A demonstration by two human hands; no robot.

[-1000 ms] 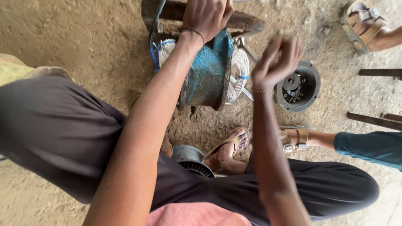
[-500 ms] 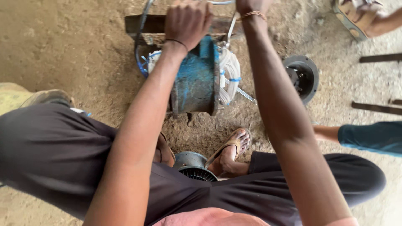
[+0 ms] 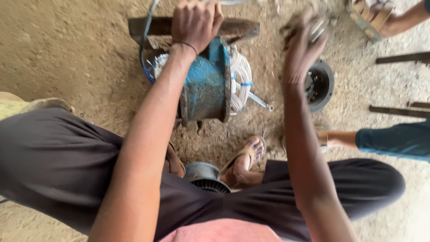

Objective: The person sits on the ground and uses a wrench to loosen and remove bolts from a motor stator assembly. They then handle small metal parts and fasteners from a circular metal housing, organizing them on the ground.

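The dirt floor (image 3: 67,58) fills the view, with the person's dark-trousered legs (image 3: 58,166) across the bottom. At the centre stands a blue motor housing (image 3: 206,87) on its side, pale wire windings (image 3: 241,78) bulging from its 3 o'clock end, a rusty metal bar (image 3: 242,28) lying just behind it at 12 o'clock. The left hand (image 3: 195,22) sits on top of the housing, its grip clenched over the upper edge. The right hand (image 3: 302,45) is raised at 2 o'clock from the housing, blurred; whether its grip grasps anything I cannot tell. Beneath it lies a round black end cover (image 3: 324,85). A grey finned cap (image 3: 204,177) rests at 6 o'clock by a sandalled foot (image 3: 244,161).
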